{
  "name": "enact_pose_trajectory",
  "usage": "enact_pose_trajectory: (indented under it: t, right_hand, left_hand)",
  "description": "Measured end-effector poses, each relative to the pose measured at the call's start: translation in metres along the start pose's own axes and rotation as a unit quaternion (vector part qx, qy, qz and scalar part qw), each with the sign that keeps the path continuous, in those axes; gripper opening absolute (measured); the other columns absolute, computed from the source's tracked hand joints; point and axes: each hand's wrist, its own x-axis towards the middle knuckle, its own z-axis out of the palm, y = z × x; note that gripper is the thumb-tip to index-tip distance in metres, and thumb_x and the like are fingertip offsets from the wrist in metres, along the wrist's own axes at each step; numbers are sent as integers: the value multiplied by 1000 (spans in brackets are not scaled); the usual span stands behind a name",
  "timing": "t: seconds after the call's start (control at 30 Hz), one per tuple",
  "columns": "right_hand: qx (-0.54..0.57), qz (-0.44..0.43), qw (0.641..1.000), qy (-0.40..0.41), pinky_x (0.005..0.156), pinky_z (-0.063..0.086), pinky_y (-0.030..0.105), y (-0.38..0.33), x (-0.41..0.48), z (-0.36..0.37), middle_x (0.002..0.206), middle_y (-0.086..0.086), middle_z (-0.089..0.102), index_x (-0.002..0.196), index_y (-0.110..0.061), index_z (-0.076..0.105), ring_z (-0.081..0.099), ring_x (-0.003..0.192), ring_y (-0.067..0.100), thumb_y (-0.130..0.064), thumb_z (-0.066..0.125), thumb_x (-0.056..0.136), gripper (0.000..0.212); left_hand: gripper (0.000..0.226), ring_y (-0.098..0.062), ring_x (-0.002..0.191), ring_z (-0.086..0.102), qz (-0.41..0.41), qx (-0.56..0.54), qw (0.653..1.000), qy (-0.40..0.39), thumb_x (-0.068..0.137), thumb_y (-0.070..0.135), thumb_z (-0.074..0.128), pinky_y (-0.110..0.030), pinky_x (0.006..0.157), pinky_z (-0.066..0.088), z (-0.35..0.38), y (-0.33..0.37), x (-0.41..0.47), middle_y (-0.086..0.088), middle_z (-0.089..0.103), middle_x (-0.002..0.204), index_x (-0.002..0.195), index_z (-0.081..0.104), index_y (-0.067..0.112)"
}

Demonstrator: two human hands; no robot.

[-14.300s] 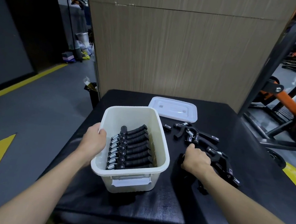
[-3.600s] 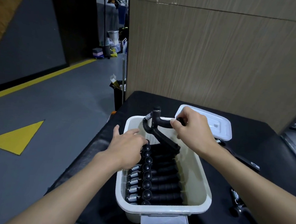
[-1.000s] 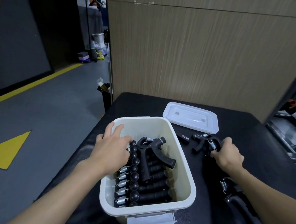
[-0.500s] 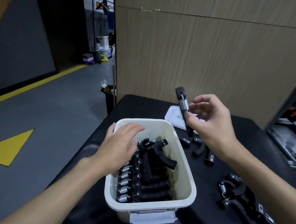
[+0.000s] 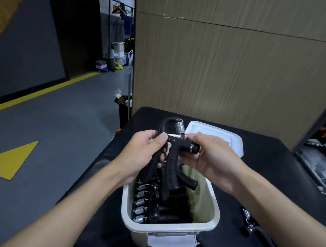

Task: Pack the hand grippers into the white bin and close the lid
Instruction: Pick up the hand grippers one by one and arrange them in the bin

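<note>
Hand gripper [image 5: 172, 150] held above far end of the white bin [image 5: 207, 201]: handle gripped in curled left hand [image 5: 143, 155], knob end pinched by right hand [image 5: 212, 158]. Inside white bin, row of packed grippers [image 5: 150, 205], springs along left wall. Lid [image 5: 222, 137] flat beyond white bin.

L hand [image 5: 144, 156] – curled on hand gripper [image 5: 180, 144] | R hand [image 5: 211, 159] – pinches its knob end

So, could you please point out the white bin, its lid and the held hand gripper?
white bin [image 5: 205, 199], head view, right inner wall
lid [image 5: 215, 130], head view, top face
held hand gripper [image 5: 182, 145], head view, black body below spring
</note>
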Motion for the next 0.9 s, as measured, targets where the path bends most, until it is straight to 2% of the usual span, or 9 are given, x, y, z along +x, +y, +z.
enact_pose_trajectory:
  t: [0.17, 0.27, 0.37, 0.43, 0.5, 0.57, 0.63, 0.73, 0.9]
  right_hand:
    - [-135, -44, 986, 85, 78, 58, 41, 1, 8, -8, 99, 18, 72, 109, 2, 60, 66, 79, 27, -26, 58, 97, 31]
    - [-369, -74, 924, 73, 60, 45, 32, 11, 3, -7, 73, 7, 65, 87, 0, 67, 53, 63, 15, -36, 72, 85, 36]
    - [-455, -103, 879, 93, 60, 43, 28, 16, 6, -3, 67, 3, 69, 76, -15, 72, 58, 60, 15, -47, 75, 78, 32]
    - [-527, -110, 835, 110, 57, 44, 26, 16, 10, -3, 64, 0, 69, 74, -20, 72, 61, 60, 13, -46, 71, 82, 27]
    - [-611, -118, 773, 122, 53, 43, 30, 20, 14, -4, 56, 0, 61, 66, -13, 66, 58, 57, 20, -42, 65, 86, 35]
    - [-670, -118, 719, 141, 53, 38, 32, 24, 16, -7, 53, 1, 53, 61, -11, 56, 54, 58, 26, -41, 60, 87, 40]
    - [-735, -127, 652, 141, 65, 37, 34, 31, 15, -11, 56, 0, 51, 62, -14, 52, 49, 59, 27, -43, 55, 90, 40]
    - [-792, -135, 581, 129, 83, 32, 35, 41, 14, -12, 58, -2, 47, 59, -20, 39, 37, 53, 19, -43, 47, 93, 42]
    - [-832, -114, 528, 126, 88, 30, 36, 51, 15, -14, 78, 3, 66, 70, -20, 50, 46, 66, 26, -41, 44, 94, 32]
  left_hand:
    - [24, -18, 57, 49, -64, -167, 979, 100, 103, 23, 51, -27, 48, 46, 8, 2, 7, -8, 52, 72, 87, 51, 5]
    - [24, -19, 56, 48, -86, -210, 964, 135, 103, 24, 51, -26, 46, 46, 15, 6, 12, -8, 51, 69, 88, 49, 5]
    - [23, -18, 57, 51, -81, -192, 969, 134, 104, 20, 48, -30, 54, 50, 19, 8, 13, -7, 52, 68, 87, 50, 5]
    - [25, -21, 63, 55, -101, -126, 981, 112, 103, 21, 47, -39, 67, 52, 12, 3, 13, -10, 55, 73, 86, 52, 3]
    - [28, -23, 73, 54, -79, 114, 984, 111, 93, 27, 44, -39, 74, 47, -2, -7, 14, -11, 56, 81, 80, 57, 7]
    - [26, -25, 94, 52, -12, 398, 904, 156, 91, 20, 41, -37, 87, 41, -14, -17, 10, -5, 56, 101, 90, 67, 20]
    - [44, -24, 124, 41, 17, 549, 816, 182, 92, 13, 41, -38, 107, 29, -21, -27, 4, -2, 46, 133, 133, 55, 23]
    - [57, -27, 140, 28, -49, 547, 824, 136, 93, 8, 37, -40, 114, 25, -23, -39, 1, -8, 28, 152, 149, 33, 13]
    - [50, -27, 129, 42, -88, 473, 867, 130, 90, -6, 31, -32, 96, 38, -22, -45, -1, -11, 33, 148, 139, 41, 0]
